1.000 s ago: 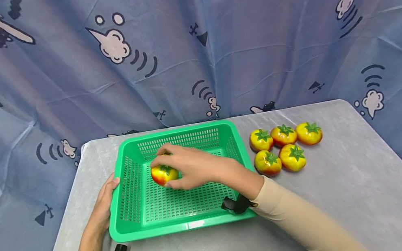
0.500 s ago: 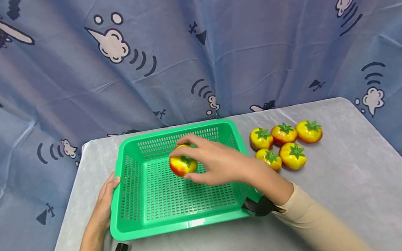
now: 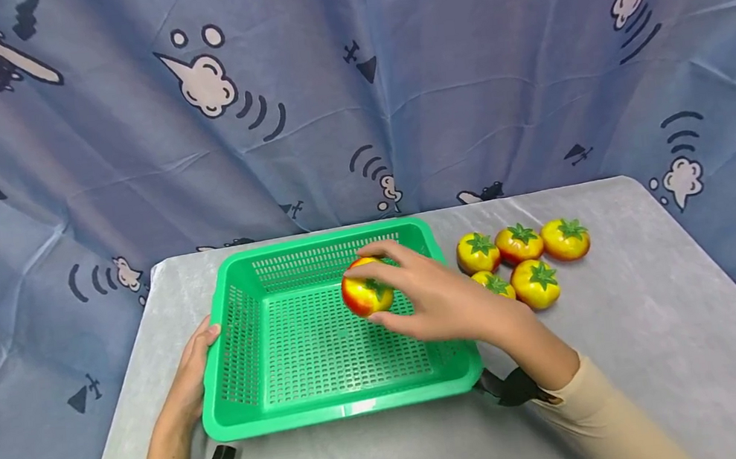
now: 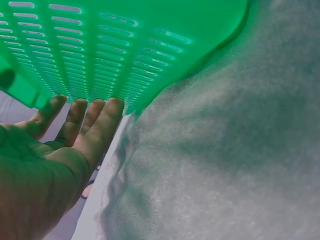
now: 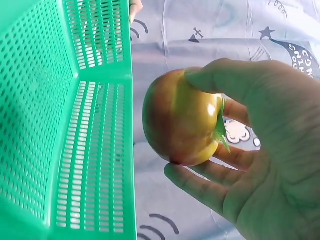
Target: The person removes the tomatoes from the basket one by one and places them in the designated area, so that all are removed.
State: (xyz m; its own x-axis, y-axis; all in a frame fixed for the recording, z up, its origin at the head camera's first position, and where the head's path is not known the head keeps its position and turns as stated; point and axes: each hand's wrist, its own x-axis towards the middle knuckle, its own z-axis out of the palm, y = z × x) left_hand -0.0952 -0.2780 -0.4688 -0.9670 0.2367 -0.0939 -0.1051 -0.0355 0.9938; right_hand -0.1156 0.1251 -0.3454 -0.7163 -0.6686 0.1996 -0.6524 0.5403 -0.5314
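My right hand point(image 3: 424, 291) grips a red-and-yellow tomato point(image 3: 366, 289) with a green leafy top, over the right part of a green plastic basket point(image 3: 343, 410). In the right wrist view, the thumb and fingers of that hand point(image 5: 270, 125) hold the tomato point(image 5: 180, 120) around its sides, near the basket's rim point(image 5: 131, 165). My left hand point(image 3: 188, 372) holds the basket's left side, its thumb on the rim. From below, the left wrist view shows the left fingers point(image 4: 107, 122) against the slotted wall point(image 4: 75, 55) of the basket; the thumb is hidden there.
Several more tomatoes point(image 3: 535, 284) sit clustered on the grey cloth-covered table point(image 3: 632, 306), right of the basket; my right hand partly covers one. A blue patterned curtain point(image 3: 329, 114) hangs behind the table. Both wrists wear dark straps.
My right hand has moved rightward across the basket and appears raised, carrying the tomato from the left-middle towards the right side. The left hand and basket stay in place.
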